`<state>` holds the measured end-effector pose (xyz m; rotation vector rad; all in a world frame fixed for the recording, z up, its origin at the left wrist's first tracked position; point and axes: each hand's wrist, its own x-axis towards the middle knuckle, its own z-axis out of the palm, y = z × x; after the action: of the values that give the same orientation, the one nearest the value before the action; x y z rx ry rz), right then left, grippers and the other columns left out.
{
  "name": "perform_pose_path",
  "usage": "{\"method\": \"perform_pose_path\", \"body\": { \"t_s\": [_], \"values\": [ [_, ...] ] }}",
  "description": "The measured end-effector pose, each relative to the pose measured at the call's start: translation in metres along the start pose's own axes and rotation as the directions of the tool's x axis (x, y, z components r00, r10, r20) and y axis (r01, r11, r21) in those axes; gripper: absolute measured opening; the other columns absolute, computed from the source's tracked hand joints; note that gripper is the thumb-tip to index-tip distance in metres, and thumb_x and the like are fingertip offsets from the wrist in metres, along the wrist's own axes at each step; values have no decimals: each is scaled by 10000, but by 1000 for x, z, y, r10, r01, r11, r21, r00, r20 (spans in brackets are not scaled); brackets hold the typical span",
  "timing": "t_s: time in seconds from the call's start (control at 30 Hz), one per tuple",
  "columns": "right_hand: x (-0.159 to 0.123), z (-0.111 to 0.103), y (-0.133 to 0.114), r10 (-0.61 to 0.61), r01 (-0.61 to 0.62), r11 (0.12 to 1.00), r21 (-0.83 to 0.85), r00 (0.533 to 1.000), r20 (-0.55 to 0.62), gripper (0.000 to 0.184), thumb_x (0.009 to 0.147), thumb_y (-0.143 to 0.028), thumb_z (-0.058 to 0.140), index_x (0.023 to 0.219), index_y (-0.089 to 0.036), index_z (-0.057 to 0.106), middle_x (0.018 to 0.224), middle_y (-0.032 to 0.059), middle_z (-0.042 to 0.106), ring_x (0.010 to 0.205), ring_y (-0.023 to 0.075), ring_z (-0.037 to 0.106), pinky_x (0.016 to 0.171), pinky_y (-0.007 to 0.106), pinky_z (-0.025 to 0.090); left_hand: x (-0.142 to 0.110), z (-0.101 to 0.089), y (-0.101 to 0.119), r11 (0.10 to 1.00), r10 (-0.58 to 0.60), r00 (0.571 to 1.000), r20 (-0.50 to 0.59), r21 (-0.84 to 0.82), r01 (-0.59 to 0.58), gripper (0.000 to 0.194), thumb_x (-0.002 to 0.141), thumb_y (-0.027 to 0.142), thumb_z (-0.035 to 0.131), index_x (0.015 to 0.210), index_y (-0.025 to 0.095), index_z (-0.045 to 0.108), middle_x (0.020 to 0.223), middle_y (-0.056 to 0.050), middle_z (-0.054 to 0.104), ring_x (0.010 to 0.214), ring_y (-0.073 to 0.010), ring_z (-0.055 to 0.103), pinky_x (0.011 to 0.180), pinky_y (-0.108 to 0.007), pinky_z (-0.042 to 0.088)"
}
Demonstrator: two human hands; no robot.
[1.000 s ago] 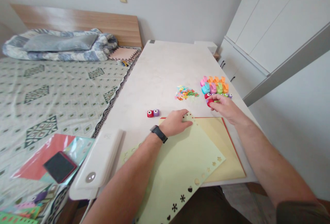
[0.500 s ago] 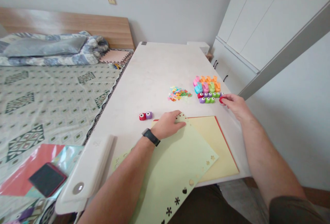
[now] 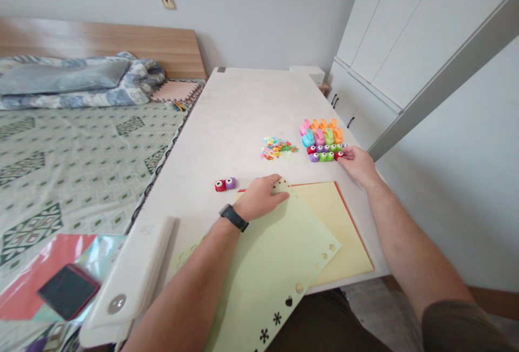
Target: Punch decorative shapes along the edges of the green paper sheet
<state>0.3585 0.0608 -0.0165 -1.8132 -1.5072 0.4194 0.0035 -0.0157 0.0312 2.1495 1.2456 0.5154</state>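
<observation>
My left hand [image 3: 265, 196] grips the far corner of a pale green sheet of paper [image 3: 275, 254], thumb on top. Punched shapes such as flowers, hearts and snowflakes run along the sheet's edges, and its near corner hangs past the table edge. At the right, my right hand [image 3: 357, 164] has its fingers closed on a small red craft punch [image 3: 339, 155], at the end of the front row of purple and green punches [image 3: 323, 157]. A red and a purple punch [image 3: 225, 184] stand apart, to the left of my left hand.
Beneath the green sheet lies a stack of yellow paper [image 3: 344, 233] with a red edge. Colourful paper cut-outs [image 3: 278, 148] are heaped mid-table, beside larger punches [image 3: 320, 133]. A white laminator-like device [image 3: 132, 276] stands at the left table edge, near the bed [image 3: 81, 173].
My right hand has moved left with the red punch, bringing it to the end of the front row. My left hand keeps its hold on the green sheet. The view has shifted slightly.
</observation>
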Motion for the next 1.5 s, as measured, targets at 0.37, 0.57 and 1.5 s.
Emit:
{"method": "perform_pose_path", "body": {
  "t_s": [0.37,0.57,1.5],
  "values": [
    [-3,5,-4,-8,7,1000,-17,1000,-29,317,754,-245,691,1064,-179,670,980,93,747,865,211,697,861,377,532,0,0,0,1000,13,1000,4,-7,-13,198,855,372,598,949,201,632,885,-36,697,750,-191,615,642,-288,411],
    [-6,3,-8,-2,0,999,-42,998,-66,354,739,-247,686,1084,-171,666,976,86,744,841,201,688,849,366,532,0,0,0,1000,4,1000,1,9,-4,198,852,375,605,933,196,627,870,-33,695,742,-186,612,630,-279,401],
    [-10,-3,-24,-95,74,992,-100,971,-220,359,747,-287,678,1089,-178,673,962,89,743,809,226,682,856,426,533,1,6,-6,999,34,999,-13,25,-34,200,838,368,619,931,190,626,856,-29,680,744,-176,601,658,-273,419]
  ]
}}
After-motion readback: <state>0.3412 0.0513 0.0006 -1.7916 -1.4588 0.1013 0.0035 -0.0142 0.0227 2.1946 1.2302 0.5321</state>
